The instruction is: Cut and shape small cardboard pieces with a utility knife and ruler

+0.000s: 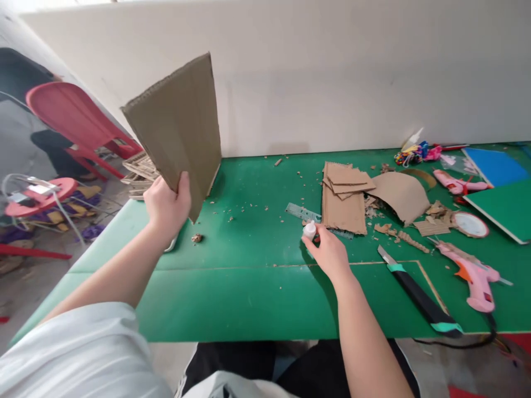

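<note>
My left hand grips a brown cardboard piece by its lower edge and holds it up, tilted, over the left side of the green table. Part of the cardboard's far side is hidden. Low over the table's middle, my right hand is closed round a small bottle with a white cap; the fingers cover most of its body. Just beyond that hand lie a clear ruler and a flat cardboard sheet with smaller pieces on it.
To the right are a utility knife with its blade out, a pink glue gun, a tape roll and curved cardboard. Cardboard strips are stacked at the left edge. A red chair and a seated person are beyond.
</note>
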{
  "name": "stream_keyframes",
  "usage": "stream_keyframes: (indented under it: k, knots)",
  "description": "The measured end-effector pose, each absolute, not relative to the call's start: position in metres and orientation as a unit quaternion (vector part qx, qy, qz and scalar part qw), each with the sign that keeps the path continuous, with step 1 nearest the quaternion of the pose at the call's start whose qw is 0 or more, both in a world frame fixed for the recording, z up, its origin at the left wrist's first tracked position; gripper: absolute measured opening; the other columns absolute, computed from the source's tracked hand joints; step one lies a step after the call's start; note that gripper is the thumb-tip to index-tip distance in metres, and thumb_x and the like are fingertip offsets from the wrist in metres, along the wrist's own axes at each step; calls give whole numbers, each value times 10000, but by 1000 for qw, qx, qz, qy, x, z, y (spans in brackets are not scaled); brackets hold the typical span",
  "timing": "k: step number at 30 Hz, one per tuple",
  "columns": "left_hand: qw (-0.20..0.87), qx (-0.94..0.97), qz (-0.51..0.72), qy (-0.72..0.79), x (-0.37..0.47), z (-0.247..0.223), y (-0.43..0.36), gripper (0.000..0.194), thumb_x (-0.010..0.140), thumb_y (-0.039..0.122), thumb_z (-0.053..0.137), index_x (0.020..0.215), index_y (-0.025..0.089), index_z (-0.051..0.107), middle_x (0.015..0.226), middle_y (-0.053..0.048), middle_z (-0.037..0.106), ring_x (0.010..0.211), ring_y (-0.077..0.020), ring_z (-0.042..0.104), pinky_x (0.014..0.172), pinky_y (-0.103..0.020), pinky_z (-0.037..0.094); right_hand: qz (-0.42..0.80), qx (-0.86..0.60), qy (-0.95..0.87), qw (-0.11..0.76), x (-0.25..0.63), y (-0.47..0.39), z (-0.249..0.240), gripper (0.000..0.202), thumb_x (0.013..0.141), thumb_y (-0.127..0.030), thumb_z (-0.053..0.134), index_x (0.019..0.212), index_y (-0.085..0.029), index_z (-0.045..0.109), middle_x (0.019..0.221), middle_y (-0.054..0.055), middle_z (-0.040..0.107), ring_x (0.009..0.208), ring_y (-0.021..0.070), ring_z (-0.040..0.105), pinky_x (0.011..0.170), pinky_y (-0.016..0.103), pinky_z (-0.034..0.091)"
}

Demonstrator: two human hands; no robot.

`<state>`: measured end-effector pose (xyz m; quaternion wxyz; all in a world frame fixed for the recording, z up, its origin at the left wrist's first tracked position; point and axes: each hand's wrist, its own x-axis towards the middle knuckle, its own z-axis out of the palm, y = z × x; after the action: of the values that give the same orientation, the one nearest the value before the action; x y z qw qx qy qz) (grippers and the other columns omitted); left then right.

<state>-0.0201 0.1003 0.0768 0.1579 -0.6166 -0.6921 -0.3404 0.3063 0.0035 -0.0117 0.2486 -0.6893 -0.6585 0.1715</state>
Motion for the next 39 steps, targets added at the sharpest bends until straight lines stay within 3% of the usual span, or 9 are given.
stream_keyframes:
  k: [6, 12, 24, 35, 39]
  knots:
    - [134, -600, -263, -744, -27, 58, 78, 389, 875, 468, 296, 717, 223, 554, 711, -91, 597, 790, -284, 621, 670, -362, 401, 183, -687, -654, 258, 306, 1, -11, 352, 828, -374, 533, 1142, -216, 556, 933, 52, 695, 792, 202, 638, 624, 278, 422]
    - [103, -643, -202, -732, -16, 49, 78, 371, 856, 465, 318, 635, 209, 471, 655, -91, 590, 741, -275, 633, 631, -323, 378, 189, -689, -651, 256, 307, 1, -10, 357, 827, -397, 531, 1127, -205, 560, 867, 52, 686, 777, 202, 637, 594, 268, 403]
    - [197, -620, -231, -723, -39, 69, 38, 351, 850, 426, 346, 566, 218, 352, 561, -66, 497, 582, -220, 559, 534, -298, 284, 228, -695, -639, 238, 306, 1, -6, 386, 829, -417, 527, 1165, -227, 538, 917, 44, 682, 793, 204, 629, 613, 274, 387]
    - [192, -641, -233, -706, -32, 30, 22, 422, 889, 399, 362, 687, 142, 629, 650, -109, 620, 615, -223, 617, 530, -279, 337, 239, -695, -635, 239, 305, 0, -4, 370, 825, -414, 532, 1150, -239, 543, 914, 35, 683, 791, 198, 626, 606, 267, 376]
    - [172, -686, -228, -670, -23, 21, 22, 384, 887, 388, 405, 952, 140, 691, 802, -124, 703, 702, -229, 670, 562, -273, 403, 242, -691, -636, 243, 305, 1, -5, 363, 824, -416, 534, 1146, -248, 543, 903, 29, 683, 787, 197, 626, 601, 263, 376]
